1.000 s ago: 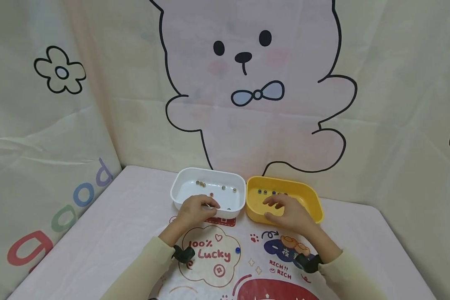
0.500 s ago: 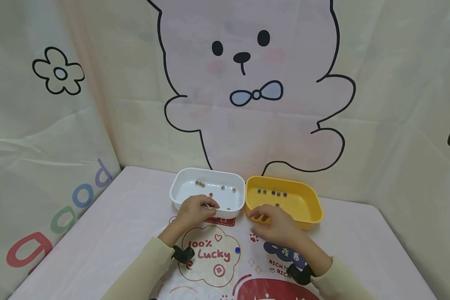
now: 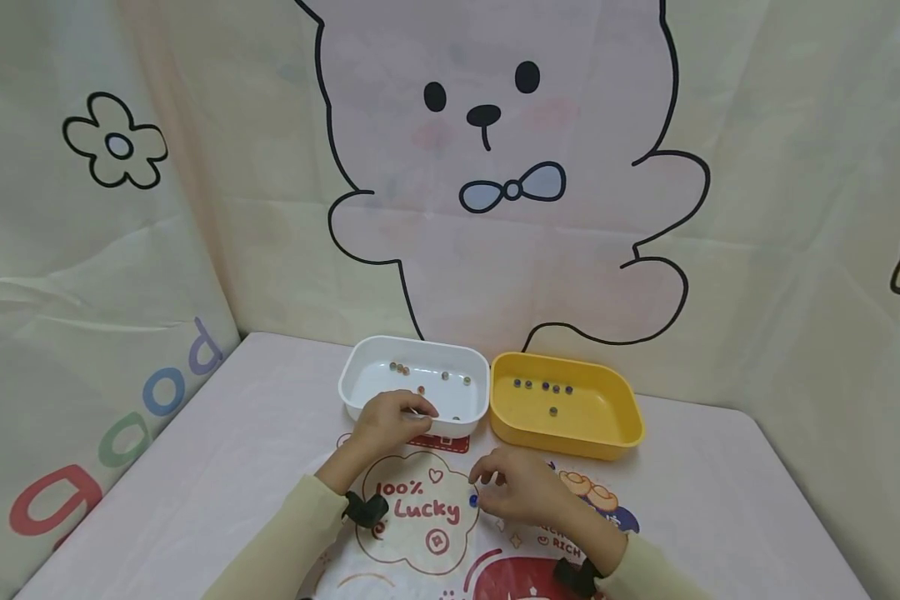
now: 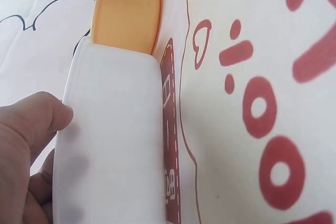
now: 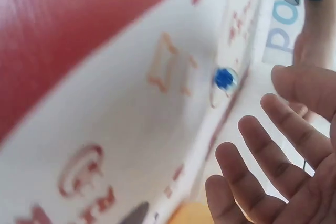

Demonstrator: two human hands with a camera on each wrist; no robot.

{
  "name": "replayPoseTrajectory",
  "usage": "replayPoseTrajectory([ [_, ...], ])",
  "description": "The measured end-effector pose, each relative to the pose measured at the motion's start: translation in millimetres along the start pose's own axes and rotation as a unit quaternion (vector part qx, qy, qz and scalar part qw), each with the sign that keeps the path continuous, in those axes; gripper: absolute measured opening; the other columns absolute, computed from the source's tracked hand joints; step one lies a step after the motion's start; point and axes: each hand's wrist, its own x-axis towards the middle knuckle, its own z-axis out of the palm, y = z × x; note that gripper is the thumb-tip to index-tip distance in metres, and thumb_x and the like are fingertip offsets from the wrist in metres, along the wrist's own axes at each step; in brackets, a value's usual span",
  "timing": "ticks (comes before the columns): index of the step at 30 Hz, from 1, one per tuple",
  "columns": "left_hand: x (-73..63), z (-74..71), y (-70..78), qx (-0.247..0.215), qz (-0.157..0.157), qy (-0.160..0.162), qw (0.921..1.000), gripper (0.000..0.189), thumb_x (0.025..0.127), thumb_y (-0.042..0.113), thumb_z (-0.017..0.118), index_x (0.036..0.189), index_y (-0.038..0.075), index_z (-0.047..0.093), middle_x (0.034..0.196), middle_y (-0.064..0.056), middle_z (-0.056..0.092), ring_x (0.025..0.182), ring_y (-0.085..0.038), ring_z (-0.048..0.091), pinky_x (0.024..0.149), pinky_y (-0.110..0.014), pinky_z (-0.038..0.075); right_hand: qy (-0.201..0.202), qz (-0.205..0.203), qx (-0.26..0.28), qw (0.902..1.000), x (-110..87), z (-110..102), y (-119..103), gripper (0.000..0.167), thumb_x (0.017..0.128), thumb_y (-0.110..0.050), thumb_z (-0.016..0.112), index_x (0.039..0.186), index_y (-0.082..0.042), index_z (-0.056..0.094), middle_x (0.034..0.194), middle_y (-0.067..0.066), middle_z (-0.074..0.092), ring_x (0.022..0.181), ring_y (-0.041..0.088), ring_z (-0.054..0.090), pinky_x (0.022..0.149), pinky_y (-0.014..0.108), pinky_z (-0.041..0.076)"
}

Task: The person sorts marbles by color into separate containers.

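In the head view my left hand (image 3: 390,421) holds the near rim of a white rectangular tray (image 3: 352,383). The left wrist view shows a fingertip (image 4: 63,115) over the tray's rim and the other fingers partly hidden behind its wall. Over the printed tabletop, my right hand (image 3: 521,487) is held with fingers loosely bent, fingertips right by a blue marble (image 3: 474,501). Seen from the right wrist, the fingers (image 5: 265,142) are spread apart with nothing between them, and the clear-and-blue marble (image 5: 224,78) lies off their tips.
Several small orange and greenish marbles (image 3: 400,368) lie in the white tray. Against its right side stands a yellow tray (image 3: 607,417) with several dark-blue marbles (image 3: 545,386). A printed cloth (image 3: 285,375) covers the table, and a fabric backdrop (image 3: 270,250) rises behind it.
My right hand has moved from above the yellow tray toward me and to the left, down to the blue marble. My left hand has stayed at the white tray.
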Motion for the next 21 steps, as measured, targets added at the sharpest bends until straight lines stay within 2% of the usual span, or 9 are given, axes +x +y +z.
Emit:
replayPoseTrajectory([
  [10,0.2,-0.8,2.1,-0.004,0.0,-0.004,1.0,0.01,0.077,0.022,0.072,0.082,0.031,0.074,0.091,0.012,0.072,0.084,-0.007,0.06,0.08,-0.031,0.047,-0.031,0.016,-0.002,0.9994,5.2,14,5,0.02,0.075,-0.023,0.077,0.093,-0.029,0.07,0.084,-0.013,0.061,0.07,0.004,0.049,0.063,0.023,0.042],
  [21,0.0,-0.7,3.0,-0.004,-0.013,-0.009,0.9999,0.01,0.079,0.022,0.073,0.083,0.031,0.073,0.093,0.011,0.071,0.084,-0.008,0.059,0.08,-0.031,0.046,-0.032,0.007,-0.01,0.9994,9.6,18,7,0.016,0.077,-0.019,0.076,0.09,-0.027,0.071,0.08,-0.014,0.059,0.069,0.003,0.05,0.064,0.022,0.043],
])
